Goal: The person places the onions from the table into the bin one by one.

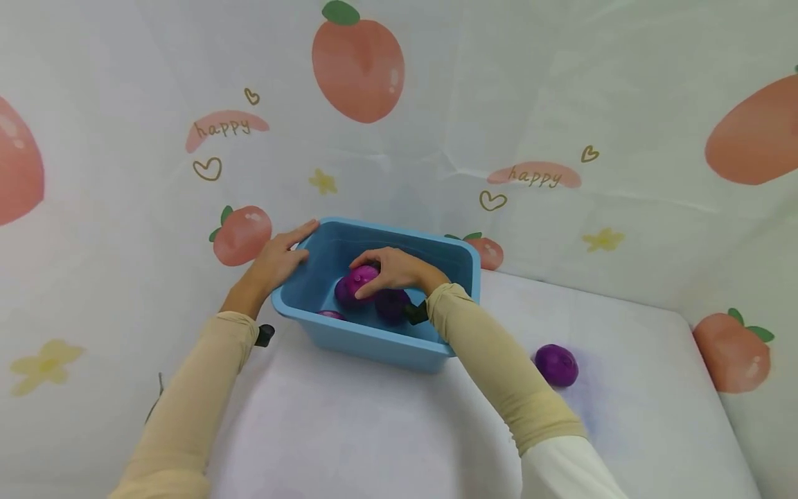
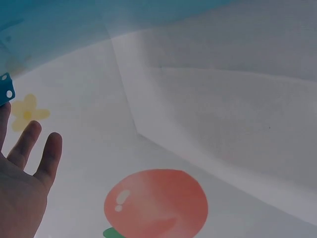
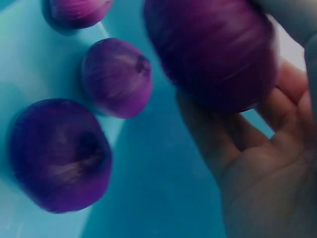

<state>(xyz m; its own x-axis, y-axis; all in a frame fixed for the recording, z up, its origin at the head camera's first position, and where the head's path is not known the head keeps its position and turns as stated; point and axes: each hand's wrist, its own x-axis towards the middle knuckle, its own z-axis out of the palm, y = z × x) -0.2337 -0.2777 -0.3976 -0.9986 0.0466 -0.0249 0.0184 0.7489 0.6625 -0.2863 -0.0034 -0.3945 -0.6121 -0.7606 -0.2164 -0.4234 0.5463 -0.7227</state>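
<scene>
A light blue plastic bin [image 1: 374,350] stands against the patterned backdrop. My right hand [image 1: 397,269] reaches inside it and grips a red onion [image 1: 360,278], fingers and thumb around its sides. In the right wrist view, that onion [image 3: 213,54] is raised off the bin floor. Below lie a dark red onion [image 3: 62,155], a smaller onion [image 3: 117,78] and another onion [image 3: 79,10] cut off by the frame. My left hand [image 1: 274,263] rests on the bin's left rim; its visible fingers [image 2: 48,156] are straight and spread. One more red onion [image 1: 557,365] lies on the table outside.
The white-covered table [image 1: 361,430] extends to the front and right of the bin. Behind it rises a white cloth backdrop [image 1: 424,125] printed with peaches. My right forearm [image 1: 499,360] crosses the bin's right front corner.
</scene>
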